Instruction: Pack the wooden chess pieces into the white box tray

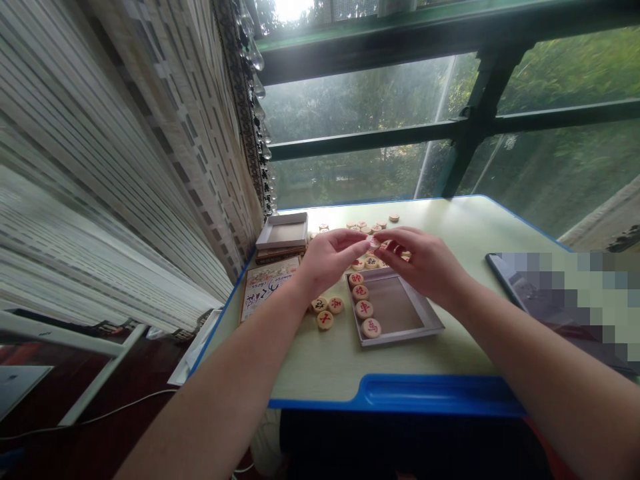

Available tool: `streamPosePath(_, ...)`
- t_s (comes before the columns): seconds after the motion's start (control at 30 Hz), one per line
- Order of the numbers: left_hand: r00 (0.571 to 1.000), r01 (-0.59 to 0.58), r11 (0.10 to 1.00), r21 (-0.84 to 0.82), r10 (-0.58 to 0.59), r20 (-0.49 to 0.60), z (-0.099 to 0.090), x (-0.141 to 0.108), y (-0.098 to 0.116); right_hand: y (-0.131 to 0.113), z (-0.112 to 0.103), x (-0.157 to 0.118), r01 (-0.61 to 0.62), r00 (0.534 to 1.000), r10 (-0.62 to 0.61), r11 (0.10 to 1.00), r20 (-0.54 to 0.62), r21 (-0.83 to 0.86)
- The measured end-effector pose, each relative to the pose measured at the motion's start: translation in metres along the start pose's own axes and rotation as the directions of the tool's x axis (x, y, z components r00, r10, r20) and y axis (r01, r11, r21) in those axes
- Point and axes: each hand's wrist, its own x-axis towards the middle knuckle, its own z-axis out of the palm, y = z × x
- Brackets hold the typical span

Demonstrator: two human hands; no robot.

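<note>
My left hand (330, 259) and my right hand (423, 259) meet over the middle of the table. Between their fingertips is a round Chinese chess piece (373, 243) with red marking, pinched from both sides. Just below them lies a shallow open box tray (400, 337). Inside it, a column of several red-lettered pieces (365, 309) runs along the left wall. Loose pieces (325, 320) lie left of the tray, near my left wrist. More pieces (371, 263) are spread behind the tray, partly hidden by my hands.
A chess box lid (267, 287) with printed lettering lies at the left, and another shallow tray (283, 231) sits behind it. A dark tablet-like device (520, 287) is on the right. The table's front edge has a blue trough (440, 395). Curtains (165, 153) hang at the left.
</note>
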Motion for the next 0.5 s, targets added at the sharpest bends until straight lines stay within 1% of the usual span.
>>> streamPosePath(0.07, 1.0, -0.027, 0.999, 0.021, 0.028, -0.009, -0.0014, 0.0004, -0.0004, -0.0004, 0.0002, -0.0002, 0.004, 1.0, -0.004, 1.0, 0.001, 0.002)
streamPosePath(0.13, 0.999, -0.043, 0.999, 0.029, 0.043, 0.006, -0.0025, 0.0009, -0.0017, -0.0011, 0.0007, -0.0007, 0.006, 1.0, -0.006, 1.0, 0.026, -0.001)
streamPosePath(0.23, 0.998, -0.03, 0.999, 0.026, 0.029, 0.049, -0.0033, 0.0012, -0.0034, -0.0018, 0.001, -0.0014, -0.004, 0.998, 0.004, 1.0, 0.063, -0.005)
streamPosePath(0.37, 0.997, -0.03, 0.999, 0.032, 0.027, 0.075, -0.0025, 0.0004, -0.0026, -0.0024, 0.0002, -0.0014, -0.035, 0.997, 0.035, 0.999, 0.073, 0.0)
streamPosePath(0.43, 0.996, -0.04, 0.997, 0.059, 0.035, 0.083, -0.0021, 0.0001, -0.0018, -0.003, -0.0005, -0.0007, -0.047, 0.996, 0.046, 0.999, 0.07, 0.005)
streamPosePath(0.5, 0.995, -0.053, 0.99, 0.133, 0.042, 0.088, -0.0024, -0.0002, -0.0014, -0.0036, -0.0013, 0.0002, -0.049, 0.996, 0.048, 0.999, 0.074, 0.009)
